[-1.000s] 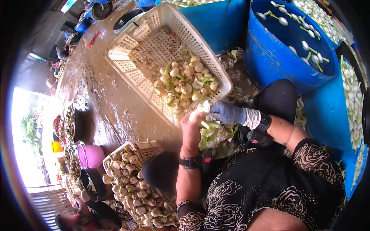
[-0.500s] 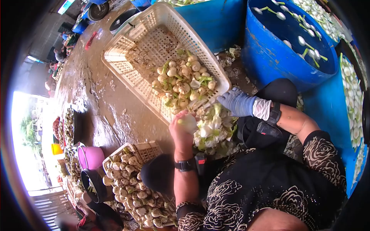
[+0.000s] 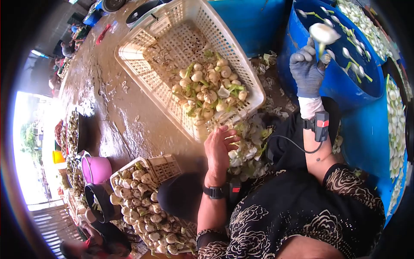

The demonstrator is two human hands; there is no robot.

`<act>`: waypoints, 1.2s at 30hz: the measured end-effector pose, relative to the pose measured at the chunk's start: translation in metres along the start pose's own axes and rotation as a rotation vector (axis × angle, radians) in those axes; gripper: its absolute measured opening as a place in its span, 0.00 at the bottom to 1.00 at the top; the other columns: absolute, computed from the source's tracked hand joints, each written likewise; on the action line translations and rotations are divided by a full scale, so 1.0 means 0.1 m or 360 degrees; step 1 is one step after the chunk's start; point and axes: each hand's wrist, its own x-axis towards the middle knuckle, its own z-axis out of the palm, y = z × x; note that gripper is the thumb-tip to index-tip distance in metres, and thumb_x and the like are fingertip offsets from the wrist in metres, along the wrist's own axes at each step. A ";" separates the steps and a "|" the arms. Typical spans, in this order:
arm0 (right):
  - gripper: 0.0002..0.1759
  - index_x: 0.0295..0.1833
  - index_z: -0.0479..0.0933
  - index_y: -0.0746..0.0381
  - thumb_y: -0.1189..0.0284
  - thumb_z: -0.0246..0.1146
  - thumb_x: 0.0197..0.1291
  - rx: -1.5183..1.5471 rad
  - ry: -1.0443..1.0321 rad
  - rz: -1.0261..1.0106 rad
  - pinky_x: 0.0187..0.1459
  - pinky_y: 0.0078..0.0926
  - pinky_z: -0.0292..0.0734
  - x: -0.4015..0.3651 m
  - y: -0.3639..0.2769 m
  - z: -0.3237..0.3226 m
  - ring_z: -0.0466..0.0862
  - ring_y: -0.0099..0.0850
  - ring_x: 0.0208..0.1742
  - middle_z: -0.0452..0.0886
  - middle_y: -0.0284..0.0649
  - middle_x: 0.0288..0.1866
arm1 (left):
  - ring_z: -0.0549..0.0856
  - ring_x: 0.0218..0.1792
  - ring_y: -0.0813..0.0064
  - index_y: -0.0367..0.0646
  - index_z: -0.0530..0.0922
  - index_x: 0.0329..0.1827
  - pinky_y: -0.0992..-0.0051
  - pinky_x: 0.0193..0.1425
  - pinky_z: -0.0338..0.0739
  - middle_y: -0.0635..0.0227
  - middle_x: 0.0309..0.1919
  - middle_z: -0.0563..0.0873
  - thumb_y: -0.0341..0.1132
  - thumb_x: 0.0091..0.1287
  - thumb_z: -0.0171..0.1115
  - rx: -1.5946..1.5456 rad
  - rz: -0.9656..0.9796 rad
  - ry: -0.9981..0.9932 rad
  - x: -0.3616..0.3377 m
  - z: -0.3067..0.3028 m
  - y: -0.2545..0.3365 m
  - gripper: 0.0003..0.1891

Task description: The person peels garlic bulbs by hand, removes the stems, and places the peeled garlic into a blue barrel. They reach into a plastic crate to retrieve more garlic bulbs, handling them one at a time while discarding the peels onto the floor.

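Note:
My right hand (image 3: 307, 72), in a grey-blue glove, is raised at the near side of a blue barrel (image 3: 297, 64). Its fingers are partly curled, with the thumb apart. Just beyond the fingertips is a peeled white bulb (image 3: 324, 33), blurred, its green stem pointing down toward the hand; it looks released. My left hand (image 3: 221, 149) is bare and empty, fingers spread, close to the near edge of a cream plastic crate (image 3: 258, 101). Unpeeled bulbs (image 3: 207, 88) lie heaped in that crate. Beside my left hand is a pile of peelings (image 3: 248, 151).
White bulbs float in the barrel's water. A second crate (image 3: 164, 170) of unpeeled bulbs stands at lower left, near a pink bucket (image 3: 96, 169) and a black bucket (image 3: 101, 203). More bulbs fill blue containers at right. Other people sit at far left and lower left.
The white bulb has gone from my left hand to beyond my right fingertips. My right hand has risen toward the barrel; my left hand has opened and shifted slightly right.

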 end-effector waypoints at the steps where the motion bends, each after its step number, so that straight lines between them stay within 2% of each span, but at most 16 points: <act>1: 0.23 0.56 0.72 0.64 0.64 0.65 0.58 -0.0277 0.0157 0.0026 0.47 0.32 0.76 0.06 0.11 -0.07 0.80 0.28 0.40 0.81 0.39 0.44 | 0.86 0.33 0.66 0.38 0.73 0.49 0.77 0.29 0.80 0.56 0.37 0.84 0.46 0.73 0.46 -0.0009 0.0040 -0.0025 -0.03 0.02 0.02 0.19; 2: 0.23 0.55 0.73 0.65 0.63 0.64 0.59 -0.0553 0.0309 0.0046 0.46 0.30 0.77 0.12 0.31 -0.17 0.80 0.28 0.39 0.81 0.39 0.43 | 0.86 0.32 0.67 0.38 0.74 0.46 0.77 0.29 0.79 0.57 0.36 0.85 0.43 0.73 0.48 -0.0012 0.0085 -0.0050 -0.03 0.03 0.05 0.16; 4: 0.18 0.50 0.77 0.65 0.67 0.66 0.57 -0.1778 0.0499 0.0715 0.42 0.24 0.79 0.12 0.95 -0.30 0.82 0.25 0.36 0.82 0.35 0.39 | 0.86 0.30 0.70 0.37 0.76 0.44 0.78 0.28 0.79 0.58 0.34 0.85 0.36 0.70 0.55 -0.0149 0.0088 -0.0074 -0.03 0.07 0.11 0.10; 8: 0.19 0.56 0.76 0.53 0.72 0.58 0.58 -0.3585 -0.1166 0.0926 0.52 0.32 0.75 -0.29 2.17 -1.37 0.82 0.32 0.48 0.80 0.36 0.51 | 0.85 0.31 0.72 0.36 0.76 0.46 0.79 0.30 0.80 0.59 0.35 0.85 0.34 0.70 0.56 -0.0274 0.0126 -0.0107 -0.01 0.09 0.12 0.10; 10: 0.23 0.61 0.72 0.50 0.72 0.55 0.59 -0.4060 -0.1803 0.1455 0.56 0.42 0.72 -0.39 2.53 -1.56 0.79 0.39 0.54 0.75 0.35 0.59 | 0.85 0.31 0.73 0.36 0.76 0.47 0.79 0.32 0.79 0.60 0.36 0.85 0.34 0.70 0.56 -0.0214 0.0116 -0.0107 -0.02 0.07 0.14 0.10; 11: 0.23 0.63 0.70 0.49 0.69 0.55 0.60 -0.4247 -0.2029 0.1368 0.53 0.48 0.72 -0.45 2.60 -1.65 0.79 0.41 0.55 0.71 0.36 0.62 | 0.85 0.32 0.74 0.36 0.76 0.47 0.79 0.32 0.79 0.60 0.36 0.85 0.34 0.70 0.56 -0.0216 0.0098 -0.0100 -0.02 0.05 0.15 0.11; 16: 0.25 0.62 0.69 0.52 0.70 0.58 0.56 -0.4164 -0.2044 0.1687 0.42 0.45 0.77 -0.39 2.64 -1.71 0.82 0.43 0.46 0.75 0.42 0.54 | 0.85 0.32 0.74 0.36 0.76 0.47 0.79 0.32 0.79 0.62 0.36 0.85 0.33 0.68 0.59 -0.0284 0.0133 -0.0042 -0.02 -0.08 0.19 0.11; 19: 0.26 0.56 0.73 0.54 0.70 0.65 0.48 -0.3834 -0.1228 0.1879 0.40 0.36 0.78 -0.24 2.41 -1.30 0.83 0.36 0.41 0.79 0.43 0.44 | 0.85 0.32 0.73 0.36 0.76 0.47 0.79 0.32 0.79 0.60 0.37 0.85 0.31 0.67 0.59 -0.0279 0.0213 0.0107 0.00 -0.11 0.20 0.10; 20: 0.26 0.56 0.73 0.54 0.70 0.65 0.48 -0.3842 -0.1228 0.1880 0.40 0.36 0.78 -0.28 2.32 -1.30 0.83 0.36 0.41 0.79 0.43 0.44 | 0.85 0.32 0.73 0.36 0.76 0.48 0.79 0.31 0.79 0.60 0.38 0.85 0.31 0.66 0.60 -0.0255 0.0271 0.0210 0.01 -0.11 0.19 0.11; 22: 0.21 0.48 0.76 0.61 0.69 0.70 0.47 -0.2760 -0.0375 0.1599 0.40 0.29 0.78 -0.43 2.13 -1.27 0.82 0.30 0.37 0.81 0.42 0.36 | 0.84 0.37 0.73 0.38 0.73 0.55 0.79 0.31 0.81 0.59 0.49 0.80 0.28 0.63 0.63 -0.0190 0.0365 0.0318 0.08 -0.15 0.10 0.17; 23: 0.22 0.45 0.75 0.64 0.71 0.73 0.43 -0.2419 -0.0253 0.1396 0.41 0.25 0.77 -0.47 2.08 -1.12 0.79 0.24 0.36 0.81 0.38 0.32 | 0.84 0.40 0.72 0.40 0.71 0.59 0.78 0.34 0.81 0.59 0.53 0.77 0.27 0.63 0.63 -0.0034 0.0432 0.0396 0.13 -0.17 0.07 0.21; 24: 0.25 0.49 0.75 0.65 0.70 0.74 0.44 -0.2129 -0.0037 0.1571 0.46 0.23 0.77 -0.51 2.00 -0.95 0.78 0.22 0.42 0.80 0.34 0.38 | 0.83 0.42 0.72 0.42 0.68 0.63 0.77 0.36 0.82 0.58 0.57 0.75 0.25 0.62 0.63 0.0126 0.0499 0.0473 0.17 -0.18 0.04 0.25; 26: 0.27 0.51 0.75 0.65 0.66 0.75 0.47 -0.2121 -0.0198 0.1251 0.47 0.23 0.76 -0.58 1.90 -0.57 0.78 0.22 0.43 0.80 0.34 0.40 | 0.82 0.44 0.73 0.48 0.61 0.71 0.78 0.42 0.81 0.60 0.59 0.73 0.22 0.62 0.60 0.0335 0.0695 0.0472 0.25 -0.12 0.05 0.33; 28: 0.23 0.53 0.77 0.66 0.69 0.70 0.52 -0.2378 -0.0307 0.1050 0.46 0.26 0.77 -0.67 1.81 -0.30 0.82 0.26 0.41 0.84 0.40 0.41 | 0.82 0.43 0.74 0.44 0.59 0.71 0.77 0.42 0.79 0.60 0.51 0.79 0.23 0.62 0.61 0.0141 0.0496 0.0213 0.21 -0.05 0.11 0.33; 30: 0.21 0.52 0.78 0.65 0.68 0.70 0.53 -0.2715 -0.0389 0.0927 0.44 0.27 0.77 -0.79 1.70 -0.18 0.83 0.28 0.39 0.85 0.41 0.39 | 0.82 0.41 0.75 0.41 0.61 0.69 0.78 0.39 0.81 0.61 0.45 0.81 0.23 0.62 0.60 0.0112 0.0669 0.0105 0.21 0.04 0.10 0.31; 36: 0.09 0.44 0.81 0.68 0.75 0.61 0.61 -0.2444 -0.0092 0.0802 0.41 0.23 0.77 -0.81 1.31 0.09 0.82 0.24 0.36 0.85 0.41 0.34 | 0.82 0.43 0.73 0.33 0.66 0.64 0.75 0.38 0.84 0.61 0.48 0.80 0.24 0.63 0.59 -0.0110 0.0550 -0.0245 0.07 0.15 0.08 0.25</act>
